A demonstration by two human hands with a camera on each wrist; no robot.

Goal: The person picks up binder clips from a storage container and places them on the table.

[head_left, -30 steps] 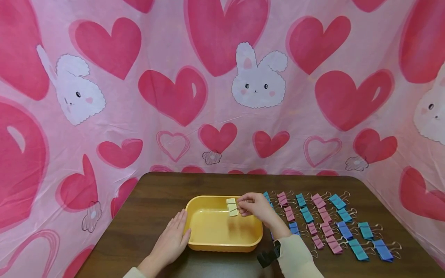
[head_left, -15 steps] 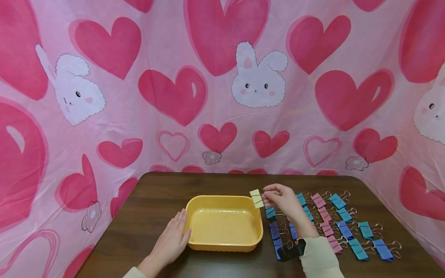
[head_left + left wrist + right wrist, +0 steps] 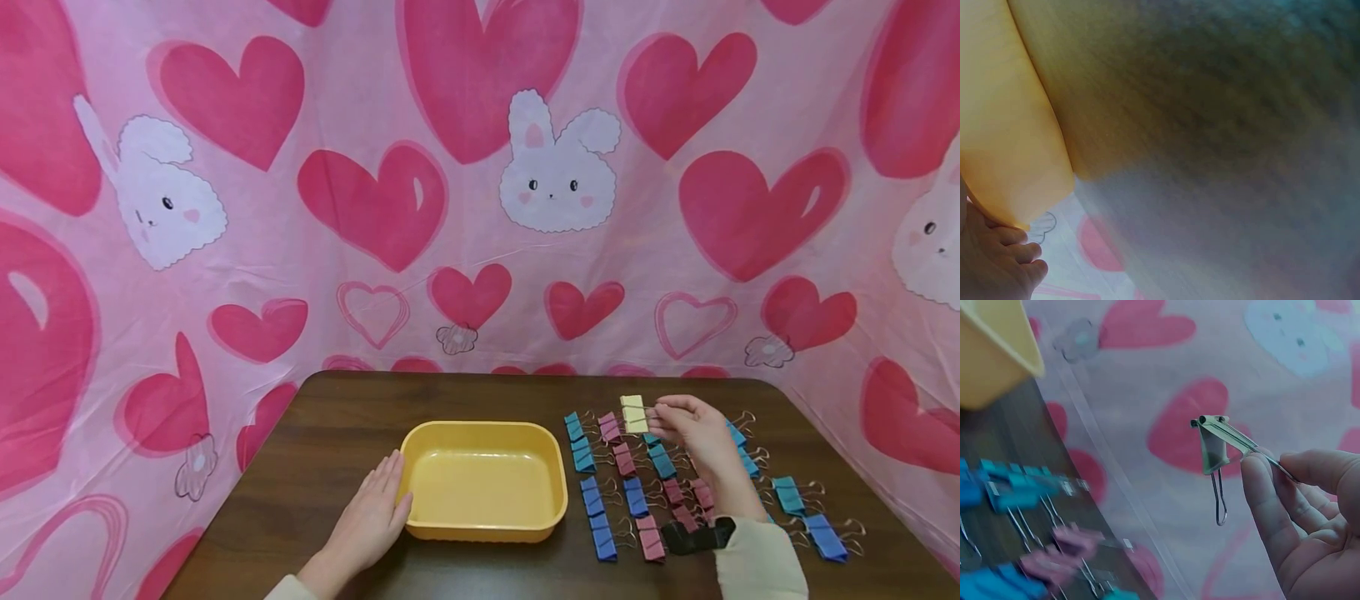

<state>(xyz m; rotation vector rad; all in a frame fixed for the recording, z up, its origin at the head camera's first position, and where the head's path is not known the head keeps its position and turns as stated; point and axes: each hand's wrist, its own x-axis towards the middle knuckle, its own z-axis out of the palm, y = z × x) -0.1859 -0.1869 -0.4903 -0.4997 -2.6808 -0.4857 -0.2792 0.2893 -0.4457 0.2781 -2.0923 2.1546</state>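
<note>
My right hand [image 3: 697, 437] pinches a pale yellow binder clip [image 3: 633, 414] by one wire handle, above the back rows of clips. In the right wrist view the yellow binder clip [image 3: 1215, 447] hangs from thumb and fingertips, its other handle pointing down. A yellow plastic bin [image 3: 483, 533] with nothing inside stands left of the clips. Straight fingers of my left hand [image 3: 369, 508] rest against the bin's left side. In the left wrist view, the left hand's fingers [image 3: 1013, 250] show beside the bin wall [image 3: 1016, 125].
Rows of teal binder clips [image 3: 582, 456], blue binder clips [image 3: 603, 536] and pink binder clips [image 3: 650, 537] lie on the right of the dark wooden table [image 3: 337, 417]. My right forearm covers some of them. A pink heart-patterned cloth [image 3: 480, 292] hangs behind the table.
My right hand has carried the yellow binder clip from over the bin rightward and slightly back, over the clip rows. The left hand and the bin have stayed in place.
</note>
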